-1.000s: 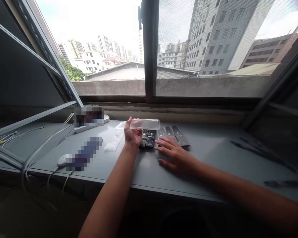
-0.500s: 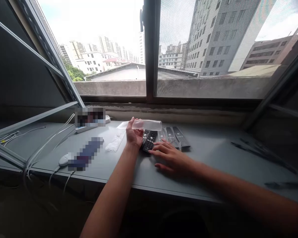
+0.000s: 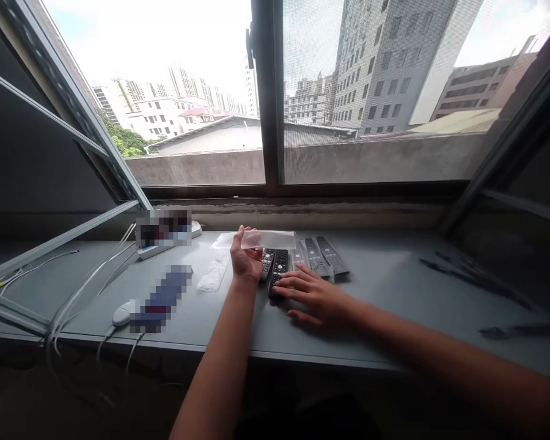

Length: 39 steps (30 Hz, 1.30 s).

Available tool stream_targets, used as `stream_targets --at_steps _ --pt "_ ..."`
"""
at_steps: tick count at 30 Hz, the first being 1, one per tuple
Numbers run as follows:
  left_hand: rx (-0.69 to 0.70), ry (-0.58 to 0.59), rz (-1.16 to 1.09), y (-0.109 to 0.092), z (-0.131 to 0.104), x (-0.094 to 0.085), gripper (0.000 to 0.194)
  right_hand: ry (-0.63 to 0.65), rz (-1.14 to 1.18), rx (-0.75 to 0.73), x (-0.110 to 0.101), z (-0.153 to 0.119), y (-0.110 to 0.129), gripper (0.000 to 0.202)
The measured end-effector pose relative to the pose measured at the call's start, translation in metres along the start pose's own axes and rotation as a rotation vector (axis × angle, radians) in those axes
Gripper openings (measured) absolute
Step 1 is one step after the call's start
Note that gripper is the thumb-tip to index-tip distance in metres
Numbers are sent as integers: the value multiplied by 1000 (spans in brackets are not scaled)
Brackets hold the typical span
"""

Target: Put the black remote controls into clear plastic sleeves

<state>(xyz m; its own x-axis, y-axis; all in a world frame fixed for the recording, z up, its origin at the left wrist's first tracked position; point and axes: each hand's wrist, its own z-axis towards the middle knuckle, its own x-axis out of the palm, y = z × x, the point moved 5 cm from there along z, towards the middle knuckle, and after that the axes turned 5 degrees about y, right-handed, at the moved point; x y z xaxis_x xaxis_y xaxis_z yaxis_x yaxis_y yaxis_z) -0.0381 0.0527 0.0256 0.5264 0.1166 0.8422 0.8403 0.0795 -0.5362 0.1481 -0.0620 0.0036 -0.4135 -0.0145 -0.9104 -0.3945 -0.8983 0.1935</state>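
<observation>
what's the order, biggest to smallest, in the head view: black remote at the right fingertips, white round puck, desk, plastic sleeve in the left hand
1. Desk
2. Plastic sleeve, held in the left hand
3. Black remote, partly covered by the right hand
4. White round puck

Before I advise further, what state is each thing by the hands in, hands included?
Plastic sleeve: held sideways, looks empty.
Near remote: unwrapped, buttons up.
Second remote: buttons up, partly hidden.
Three remotes at right: in clear bags.
Loose bag: crumpled.
Left hand: closed on the sleeve.
Right hand: open, touching the near remote.
</observation>
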Motion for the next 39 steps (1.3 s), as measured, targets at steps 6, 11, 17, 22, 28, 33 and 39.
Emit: stream_targets --at_steps 6,11,17,22,28,33,39 --pt "-76 -13 -61 10 -4 2 17 -95 -86 -92 -4 -3 10 45" --pt "-100 20 -57 19 -3 6 17 -123 -97 -83 -5 -11 17 39" --pt "-62 45 -45 17 -1 8 16 -48 -69 -29 -5 -15 30 39" --pt "-43 41 -16 17 0 5 15 -70 51 -87 -4 -11 39 27" --pt "-26 36 3 16 3 1 17 -145 -37 -89 5 -5 42 16" --pt "-7 61 -34 10 3 3 18 -238 -107 -55 4 -8 41 27" --pt "-16 45 -24 12 6 -2 18 -529 2 242 -25 -22 15 26"
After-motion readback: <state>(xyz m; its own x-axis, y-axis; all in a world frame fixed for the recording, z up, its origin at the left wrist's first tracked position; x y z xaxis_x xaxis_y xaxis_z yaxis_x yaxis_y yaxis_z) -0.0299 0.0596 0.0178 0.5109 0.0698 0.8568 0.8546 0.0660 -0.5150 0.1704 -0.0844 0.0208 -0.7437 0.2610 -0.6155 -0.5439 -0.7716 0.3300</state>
